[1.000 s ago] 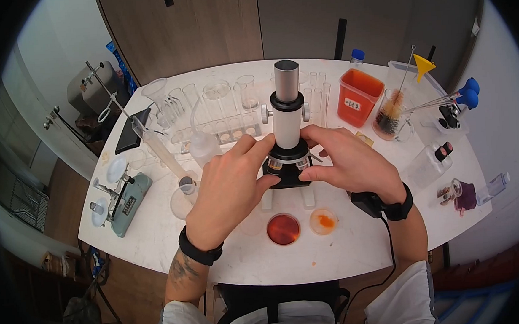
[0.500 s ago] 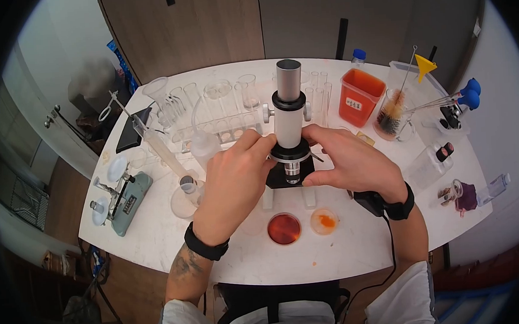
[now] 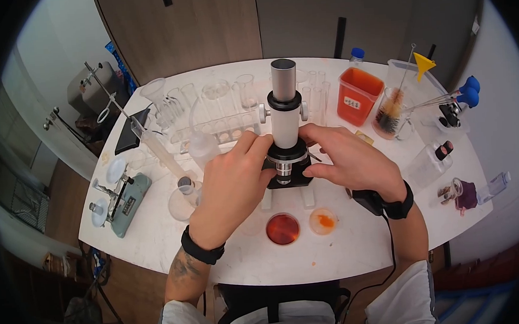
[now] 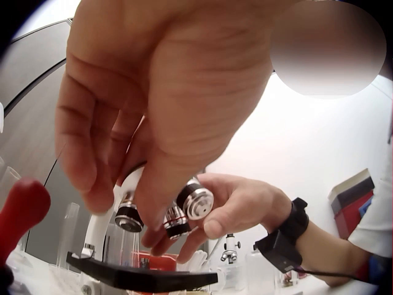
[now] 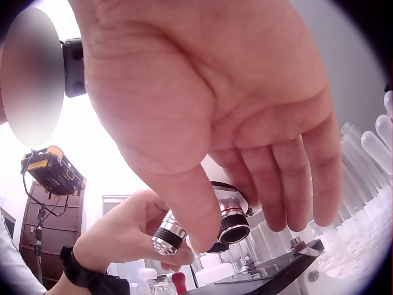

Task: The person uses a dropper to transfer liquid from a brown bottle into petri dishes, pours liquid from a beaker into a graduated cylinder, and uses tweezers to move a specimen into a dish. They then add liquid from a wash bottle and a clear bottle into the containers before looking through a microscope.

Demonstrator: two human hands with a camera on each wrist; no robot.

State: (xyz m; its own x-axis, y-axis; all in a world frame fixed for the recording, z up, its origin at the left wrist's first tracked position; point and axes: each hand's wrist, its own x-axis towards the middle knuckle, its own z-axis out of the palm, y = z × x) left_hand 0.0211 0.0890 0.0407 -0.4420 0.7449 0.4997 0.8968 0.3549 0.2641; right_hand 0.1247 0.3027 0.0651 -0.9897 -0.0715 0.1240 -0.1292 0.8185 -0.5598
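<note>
In the head view an upright white microscope (image 3: 286,125) stands between both hands. Below its tube is the revolving nosepiece (image 3: 288,152), with a silver objective (image 3: 283,171) facing front. My left hand (image 3: 232,177) grips the nosepiece from the left, thumb in front and fingers behind. From the right, my right hand (image 3: 352,159) holds it between thumb and fingers. In the left wrist view the left thumb lies among several objectives (image 4: 198,201), above the black stage (image 4: 141,275). In the right wrist view the right thumb overlaps the objectives (image 5: 234,228); its other fingers reach past them.
Nearer the front edge lie a red petri dish (image 3: 282,229) and an orange-stained one (image 3: 323,221). A balance scale (image 3: 130,207), graduated cylinder (image 3: 165,154) and wash bottle (image 3: 204,149) are at left. Behind stands a tube rack (image 3: 219,133); a red bin (image 3: 357,102) stands at right.
The nosepiece has turned: two objectives showed at the front at first, then one near the middle, now slightly left. Both hands have kept their places around it.
</note>
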